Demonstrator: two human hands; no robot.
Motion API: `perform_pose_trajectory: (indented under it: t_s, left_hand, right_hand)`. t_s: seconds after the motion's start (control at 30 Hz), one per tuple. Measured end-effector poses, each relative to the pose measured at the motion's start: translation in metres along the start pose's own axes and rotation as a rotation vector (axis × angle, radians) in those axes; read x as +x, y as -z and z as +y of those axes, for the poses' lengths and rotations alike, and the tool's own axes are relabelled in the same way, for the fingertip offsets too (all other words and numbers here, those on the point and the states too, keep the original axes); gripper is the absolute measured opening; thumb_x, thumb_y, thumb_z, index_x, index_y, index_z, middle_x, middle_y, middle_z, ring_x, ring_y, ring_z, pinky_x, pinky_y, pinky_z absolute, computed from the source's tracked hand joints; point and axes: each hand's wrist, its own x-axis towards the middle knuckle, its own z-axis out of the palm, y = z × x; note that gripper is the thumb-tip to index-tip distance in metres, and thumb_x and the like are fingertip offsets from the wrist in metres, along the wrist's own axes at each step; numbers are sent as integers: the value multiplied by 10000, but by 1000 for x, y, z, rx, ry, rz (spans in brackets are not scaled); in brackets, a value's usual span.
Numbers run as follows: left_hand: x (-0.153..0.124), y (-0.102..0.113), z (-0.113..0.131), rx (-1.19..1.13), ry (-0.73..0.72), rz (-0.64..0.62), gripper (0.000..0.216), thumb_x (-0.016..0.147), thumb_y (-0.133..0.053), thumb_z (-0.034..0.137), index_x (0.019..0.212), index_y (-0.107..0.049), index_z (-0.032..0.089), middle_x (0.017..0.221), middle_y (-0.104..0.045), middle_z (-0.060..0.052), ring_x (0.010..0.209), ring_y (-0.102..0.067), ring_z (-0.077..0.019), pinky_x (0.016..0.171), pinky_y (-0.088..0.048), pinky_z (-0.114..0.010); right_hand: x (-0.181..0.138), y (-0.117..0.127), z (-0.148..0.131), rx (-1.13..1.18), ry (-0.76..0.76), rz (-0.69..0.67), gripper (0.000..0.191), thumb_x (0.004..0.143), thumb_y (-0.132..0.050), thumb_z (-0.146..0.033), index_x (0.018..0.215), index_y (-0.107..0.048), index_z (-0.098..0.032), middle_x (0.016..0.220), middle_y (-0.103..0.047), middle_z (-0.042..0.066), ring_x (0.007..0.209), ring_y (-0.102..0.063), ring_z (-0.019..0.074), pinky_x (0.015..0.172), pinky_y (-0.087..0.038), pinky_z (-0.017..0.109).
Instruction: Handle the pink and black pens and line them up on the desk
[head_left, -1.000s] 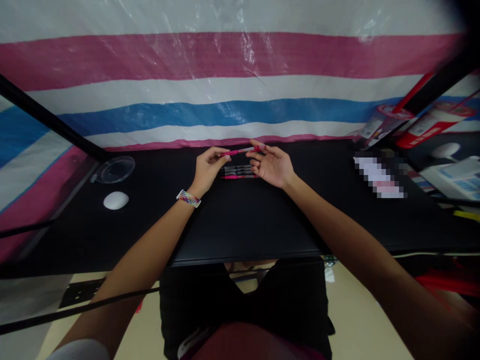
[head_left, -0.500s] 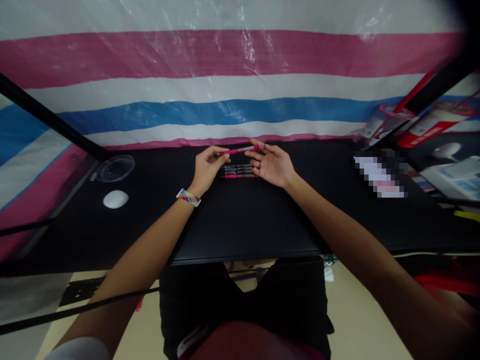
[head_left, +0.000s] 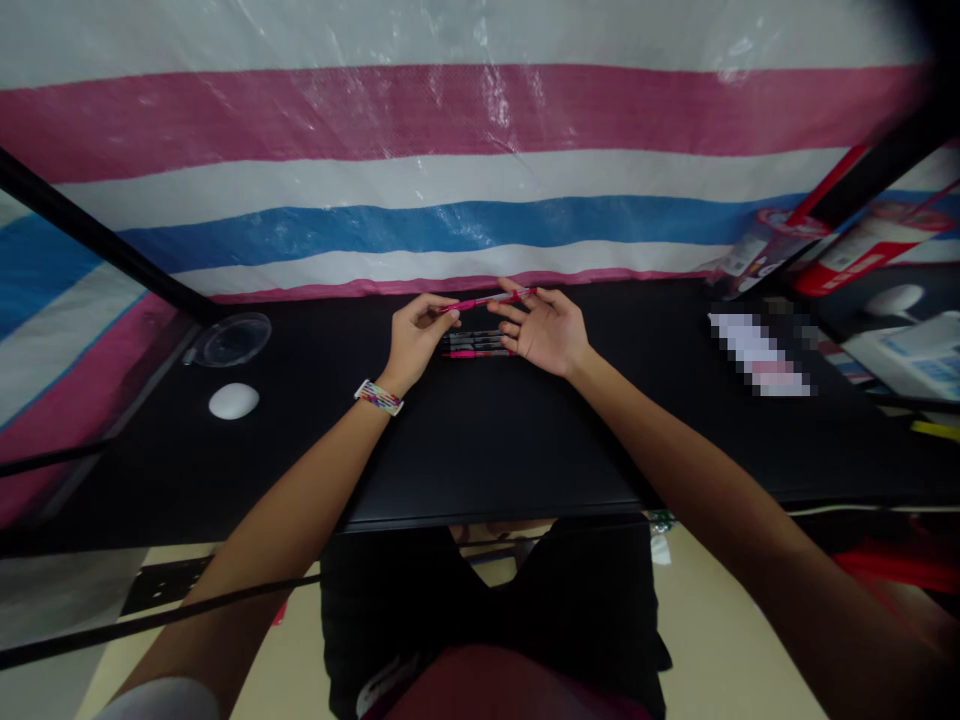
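A pink pen with a clear middle is held up level over the back of the black table. My left hand pinches its left end between thumb and fingers. At the other end, my right hand has its palm turned up, with the pen's tip between thumb and forefinger and the lower fingers spread. Below the raised pen, several dark pens lie side by side, and a pink pen lies nearest me. The right fingers cover the right ends of these pens.
A white rounded object and a clear round lid lie at the left. Drink cups with red straws stand at the back right, near a blurred-out item. Striped sheeting hangs behind the table.
Both hands keep hold of the pink pen. Its right end and my right thumb have shifted very slightly to the right. The pens on the table have not moved.
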Motion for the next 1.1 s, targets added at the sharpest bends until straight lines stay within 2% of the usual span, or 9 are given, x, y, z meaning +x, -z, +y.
perform_pose_trajectory:
  t_s: [0.13,0.33,0.57,0.7,0.9,1.1]
  left_hand:
    - [0,0,-1,-11,2,-5,166,889,-849,350,1020,-820,252,920,-813,-47,839,-785,-188,870,-663,-371]
    - [0,1,1,7,5,-9,166,882,-841,351,1011,-817,249,897,-803,-45,825,-768,-188,858,-664,-377]
    - [1,0,2,-3,11,-6,173,864,-857,357,992,-820,247,881,-795,-36,804,-748,-176,840,-654,-359]
    - [1,0,1,30,6,-13,169,897,-833,374,1004,-814,244,867,-789,-42,807,-749,-183,832,-649,-361]
    - [0,0,2,46,3,-18,162,892,-834,351,1008,-818,240,875,-794,-40,796,-745,-183,804,-635,-353]
    - [-1,0,3,37,4,-22,135,885,-843,323,1005,-832,263,875,-797,-36,791,-746,-183,806,-636,-365]
  right_hand:
    - [0,0,1,-18,30,26,438,942,-566,-443,1301,-720,-245,1122,-827,83,805,-694,195,751,-628,339]
    - [-1,-1,1,-49,29,39,462,936,-572,-429,1346,-707,-262,1114,-825,74,793,-692,205,732,-633,359]
    - [0,-2,1,-19,33,32,465,929,-580,-423,1339,-715,-249,1098,-837,70,824,-714,204,788,-640,359]
    - [1,1,2,-11,17,29,533,911,-591,-472,1390,-702,-264,1149,-844,76,818,-725,214,767,-643,380]
    - [2,2,2,27,20,49,463,938,-559,-407,1337,-711,-227,1073,-844,82,753,-697,184,690,-623,313]
    - [2,1,1,-7,30,60,501,934,-555,-424,1372,-692,-221,1078,-835,82,747,-691,180,668,-614,303]
